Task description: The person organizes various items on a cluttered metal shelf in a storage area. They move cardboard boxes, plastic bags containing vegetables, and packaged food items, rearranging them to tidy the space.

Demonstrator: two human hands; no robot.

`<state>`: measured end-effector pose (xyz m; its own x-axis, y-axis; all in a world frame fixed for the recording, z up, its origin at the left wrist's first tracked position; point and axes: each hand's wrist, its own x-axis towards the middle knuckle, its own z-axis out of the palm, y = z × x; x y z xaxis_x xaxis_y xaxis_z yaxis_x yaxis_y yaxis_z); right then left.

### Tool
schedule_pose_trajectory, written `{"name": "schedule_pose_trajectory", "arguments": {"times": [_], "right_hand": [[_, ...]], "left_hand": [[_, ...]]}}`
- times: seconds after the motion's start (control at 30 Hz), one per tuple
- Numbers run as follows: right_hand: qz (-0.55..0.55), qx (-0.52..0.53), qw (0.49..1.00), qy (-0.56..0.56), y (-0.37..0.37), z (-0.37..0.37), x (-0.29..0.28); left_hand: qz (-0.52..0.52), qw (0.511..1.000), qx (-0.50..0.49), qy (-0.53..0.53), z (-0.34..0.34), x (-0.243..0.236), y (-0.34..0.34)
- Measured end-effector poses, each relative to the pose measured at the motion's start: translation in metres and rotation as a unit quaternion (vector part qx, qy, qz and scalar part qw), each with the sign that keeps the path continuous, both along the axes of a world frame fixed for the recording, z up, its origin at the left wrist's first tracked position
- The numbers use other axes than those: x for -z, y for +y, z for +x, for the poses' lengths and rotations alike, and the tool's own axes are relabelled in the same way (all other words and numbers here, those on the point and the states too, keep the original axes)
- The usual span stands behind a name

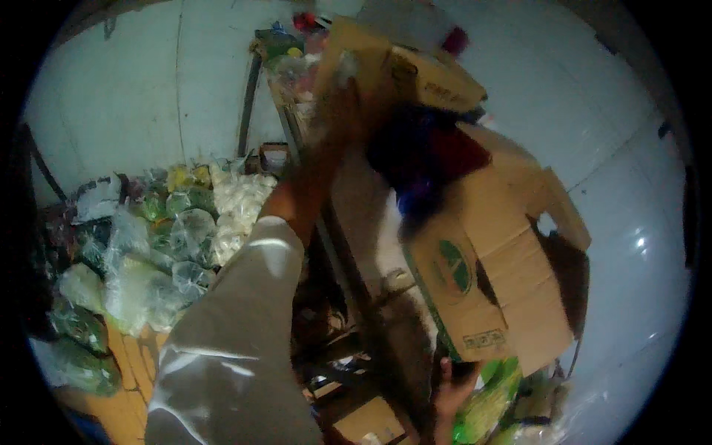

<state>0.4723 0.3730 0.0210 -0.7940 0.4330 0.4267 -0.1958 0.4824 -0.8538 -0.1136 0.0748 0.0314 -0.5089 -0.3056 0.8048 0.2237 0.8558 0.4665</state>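
A large opened cardboard box (512, 256), tilted, with its flaps spread, fills the right of the middle. My right hand (454, 389) grips its lower edge; the thumb shows and the other fingers are partly hidden. My left arm, in a light sleeve, stretches up to another brown cardboard piece (437, 81) at the top. There my left hand (343, 111) lies against the cardboard, too dark and blurred to make out its fingers. Between the two cardboard parts sits a dark blue and red bundle (430, 152), its kind unclear.
Several clear plastic bags of green and pale goods (185, 233) are heaped at the left, by a pale wall (141, 96). A dark-framed table or rack (341, 252) runs through the middle. Below are a small cardboard box (368, 423) and a green-yellow package (489, 400).
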Motion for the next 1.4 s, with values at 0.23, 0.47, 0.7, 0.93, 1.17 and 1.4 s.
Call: {"name": "schedule_pose_trajectory", "arguments": {"times": [0.23, 0.47, 0.7, 0.93, 1.17, 1.4], "right_hand": [[0.015, 0.022, 1.000, 0.002, -0.006, -0.015, -0.004], [0.151, 0.153, 0.971, -0.103, -0.006, 0.011, 0.001], [0.250, 0.097, 0.963, 0.027, -0.053, 0.053, -0.034], [0.379, 0.374, 0.846, 0.006, 0.008, 0.248, -0.087], [0.394, 0.433, 0.795, -0.159, 0.099, 0.349, -0.043], [0.376, 0.352, 0.855, -0.062, 0.111, 0.347, -0.031]], "left_hand": [[0.035, 0.960, 0.262, -0.093, 0.005, -0.045, -0.057], [0.213, 0.851, 0.466, 0.115, 0.207, 0.016, 0.046], [-0.082, 0.778, 0.609, 0.127, 0.422, 0.000, 0.049], [-0.185, 0.629, 0.754, 0.036, 0.553, -0.057, 0.126], [-0.225, 0.699, 0.658, -0.170, 0.635, -0.056, 0.282], [-0.325, 0.787, 0.455, -0.261, 0.647, -0.043, 0.316]]}}
